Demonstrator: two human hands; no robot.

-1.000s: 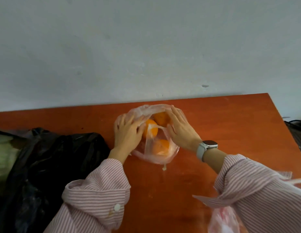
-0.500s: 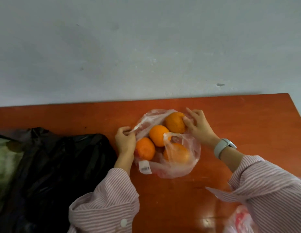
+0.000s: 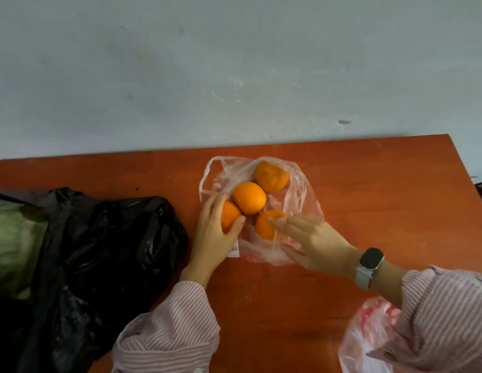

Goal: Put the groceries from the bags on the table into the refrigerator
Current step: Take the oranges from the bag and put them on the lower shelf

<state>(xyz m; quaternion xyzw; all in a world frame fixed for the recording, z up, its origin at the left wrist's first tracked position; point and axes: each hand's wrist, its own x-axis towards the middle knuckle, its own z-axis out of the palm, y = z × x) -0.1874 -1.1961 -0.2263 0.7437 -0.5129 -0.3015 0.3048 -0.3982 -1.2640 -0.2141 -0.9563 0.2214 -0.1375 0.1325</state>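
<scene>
A clear plastic bag [image 3: 301, 195] lies open on the orange-brown table [image 3: 382, 184] with several oranges in it. My left hand [image 3: 213, 238] grips the leftmost orange [image 3: 230, 215], thumb and fingers curled round it. My right hand [image 3: 315, 243] lies with straight fingers on the near right orange [image 3: 264, 224] and on the bag's plastic. Two more oranges, one in the middle [image 3: 249, 197] and one at the far side [image 3: 272, 176], sit untouched.
A large black plastic bag [image 3: 113, 238] fills the table's left part, with something pale green [image 3: 13, 238] showing in it at the far left. Another clear bag with red print [image 3: 369, 332] sits near my right sleeve. A wall runs along the table's far edge.
The bag has been spread open, baring the oranges. My left hand moved from the bag's edge onto the leftmost orange. My right hand came from the far orange down to the near right one.
</scene>
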